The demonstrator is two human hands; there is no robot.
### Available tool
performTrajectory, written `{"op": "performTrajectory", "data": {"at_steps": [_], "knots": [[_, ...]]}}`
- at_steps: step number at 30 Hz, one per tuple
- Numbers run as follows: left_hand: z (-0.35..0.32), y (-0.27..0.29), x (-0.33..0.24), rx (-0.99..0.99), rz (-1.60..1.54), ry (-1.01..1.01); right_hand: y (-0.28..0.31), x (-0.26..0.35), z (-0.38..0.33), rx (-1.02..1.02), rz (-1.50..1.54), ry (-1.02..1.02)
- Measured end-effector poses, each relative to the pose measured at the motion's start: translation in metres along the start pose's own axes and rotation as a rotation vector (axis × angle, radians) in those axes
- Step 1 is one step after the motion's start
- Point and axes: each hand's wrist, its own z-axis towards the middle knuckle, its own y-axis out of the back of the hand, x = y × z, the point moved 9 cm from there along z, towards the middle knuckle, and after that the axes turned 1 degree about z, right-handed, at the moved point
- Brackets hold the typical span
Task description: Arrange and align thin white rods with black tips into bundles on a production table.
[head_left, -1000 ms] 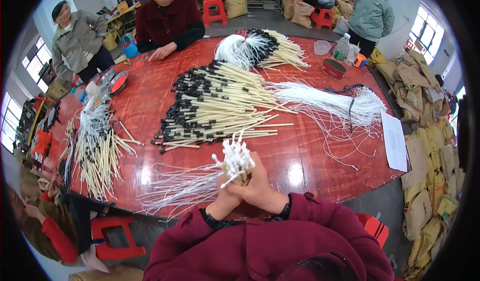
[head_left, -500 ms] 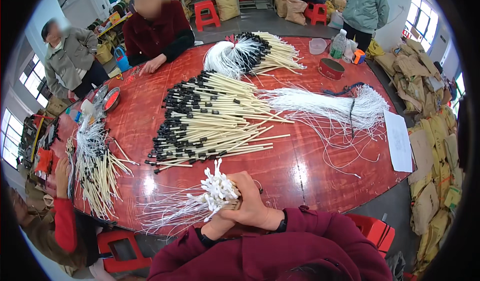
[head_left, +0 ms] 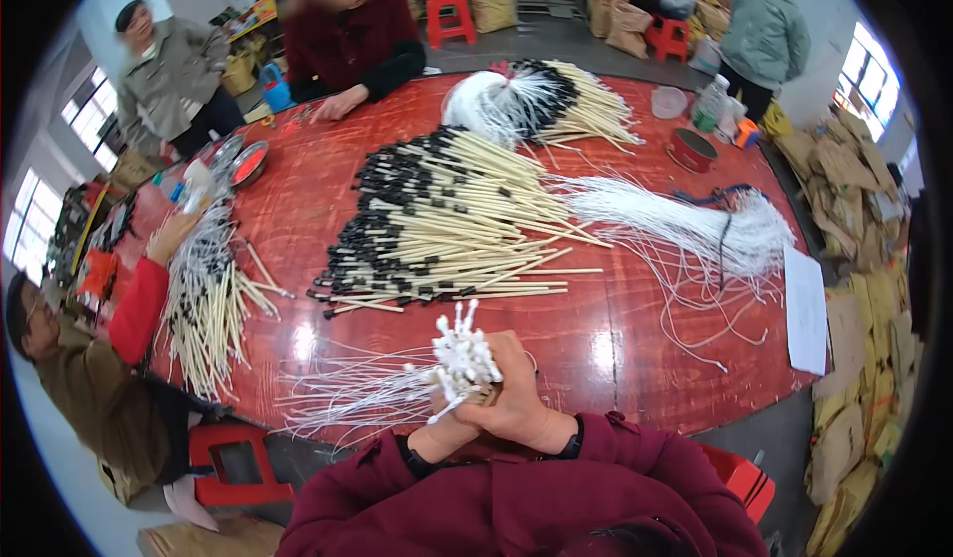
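Note:
Near the table's front edge, my right hand (head_left: 516,393) wraps round a bundle of white-tipped sticks (head_left: 463,360). My left hand (head_left: 444,436) grips the same bundle from below and the left, its fingers mostly hidden. White strings (head_left: 347,398) trail leftward from the bundle over the tabletop. Beyond my hands spreads a large fan of pale sticks with black ends (head_left: 447,229). Long white strings (head_left: 675,217) run from that fan to the right and are tied with a dark band.
The red table (head_left: 635,358) also bears a second stick bundle (head_left: 591,105), a red tin (head_left: 692,150), a plastic bottle (head_left: 710,103) and a white sheet (head_left: 804,309). At the left, a person in red sleeves touches another bundle (head_left: 213,309). Sacks (head_left: 864,358) lie right of the table.
The whole view has shifted, so the table's things stand further right. My hands still grip the bundle. The left-hand person's arm has reached further over their bundle.

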Motion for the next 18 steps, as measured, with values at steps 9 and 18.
{"op": "performTrajectory", "data": {"at_steps": [9, 18], "knots": [[0.001, 0.001, -0.04, 0.011, 0.248, -0.095, -0.005, -0.015, -0.004, 0.017, 0.071, -0.094], [0.001, -0.003, -0.045, 0.0, 0.373, -0.133, -0.003, -0.015, -0.005, 0.013, 0.054, -0.097]]}}
